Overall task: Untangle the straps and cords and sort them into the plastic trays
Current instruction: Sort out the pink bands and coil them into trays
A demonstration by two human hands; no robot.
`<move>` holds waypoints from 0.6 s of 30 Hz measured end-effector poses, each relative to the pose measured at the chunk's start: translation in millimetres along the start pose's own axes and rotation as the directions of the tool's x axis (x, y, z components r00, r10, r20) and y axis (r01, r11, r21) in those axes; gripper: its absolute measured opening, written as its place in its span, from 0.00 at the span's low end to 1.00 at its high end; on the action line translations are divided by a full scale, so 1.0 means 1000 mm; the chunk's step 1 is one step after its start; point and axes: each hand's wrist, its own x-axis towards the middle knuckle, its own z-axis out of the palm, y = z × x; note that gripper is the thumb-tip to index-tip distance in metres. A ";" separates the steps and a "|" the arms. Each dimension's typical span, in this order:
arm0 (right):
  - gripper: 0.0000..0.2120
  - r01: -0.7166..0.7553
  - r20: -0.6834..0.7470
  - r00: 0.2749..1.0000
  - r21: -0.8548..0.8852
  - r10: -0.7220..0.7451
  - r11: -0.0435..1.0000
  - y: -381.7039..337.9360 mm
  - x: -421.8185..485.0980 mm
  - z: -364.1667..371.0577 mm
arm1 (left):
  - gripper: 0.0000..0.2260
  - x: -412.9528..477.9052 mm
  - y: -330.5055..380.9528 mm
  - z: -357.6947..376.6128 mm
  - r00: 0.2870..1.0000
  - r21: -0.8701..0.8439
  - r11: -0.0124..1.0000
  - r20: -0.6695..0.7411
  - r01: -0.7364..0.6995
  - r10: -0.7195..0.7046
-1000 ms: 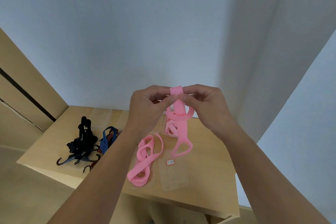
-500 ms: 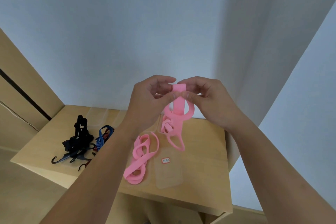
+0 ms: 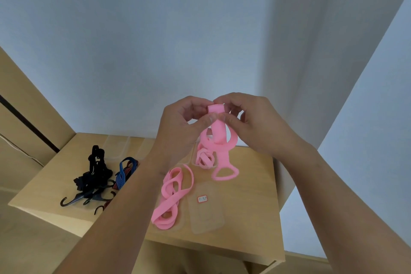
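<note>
Both hands pinching a pink strap above the desk, centre frame.

Left hand [image 3: 180,127] and right hand [image 3: 251,124] meet at centre frame, fingers [image 3: 208,120] closed on the folded top of a pink strap [image 3: 219,133]; its loops hang down, a handle-shaped end loop at lower right of the hands. Wooden desk [image 3: 251,207] fills the lower middle. Lower centre: a second pink strap [image 3: 172,196] lies coiled in a clear plastic tray [image 3: 185,208]. Just right of it, another clear tray [image 3: 206,218] bearing a small red-edged label [image 3: 202,199]. Behind the held strap, a small pink bundle [image 3: 205,159]. Left of frame: tangled black hooked cords [image 3: 93,176], beside them a blue striped cord [image 3: 124,172].
</note>
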 end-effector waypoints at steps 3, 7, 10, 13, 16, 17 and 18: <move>0.09 -0.008 -0.019 1.000 0.048 0.009 0.999 0.000 0.002 0.000 | 0.13 -0.004 0.000 0.002 0.997 -0.046 0.997 0.047 0.058 -0.056; 0.09 -0.033 -0.055 0.998 0.123 0.040 0.992 0.001 0.003 -0.001 | 0.23 -0.014 -0.017 0.006 0.962 -0.043 0.975 0.175 0.218 -0.208; 0.09 -0.040 -0.048 0.998 0.134 0.047 0.990 0.004 0.003 -0.003 | 0.19 -0.019 -0.033 0.010 0.949 -0.072 0.963 0.201 0.261 -0.243; 0.10 -0.045 -0.035 0.998 0.137 0.050 0.990 0.007 0.003 -0.004 | 0.12 -0.024 -0.037 0.015 0.950 -0.053 0.965 0.197 0.255 -0.240; 0.10 -0.049 -0.047 0.997 0.141 0.056 0.989 0.009 0.002 -0.005 | 0.08 -0.027 -0.037 0.023 0.949 -0.055 0.963 0.194 0.263 -0.248; 0.10 -0.048 -0.053 0.997 0.137 0.056 0.989 0.010 0.002 -0.006 | 0.08 -0.028 -0.038 0.026 0.948 -0.066 0.960 0.192 0.270 -0.254; 0.09 -0.046 -0.059 0.997 0.128 0.054 0.991 0.011 0.001 -0.007 | 0.07 -0.029 -0.038 0.028 0.946 -0.078 0.957 0.189 0.281 -0.262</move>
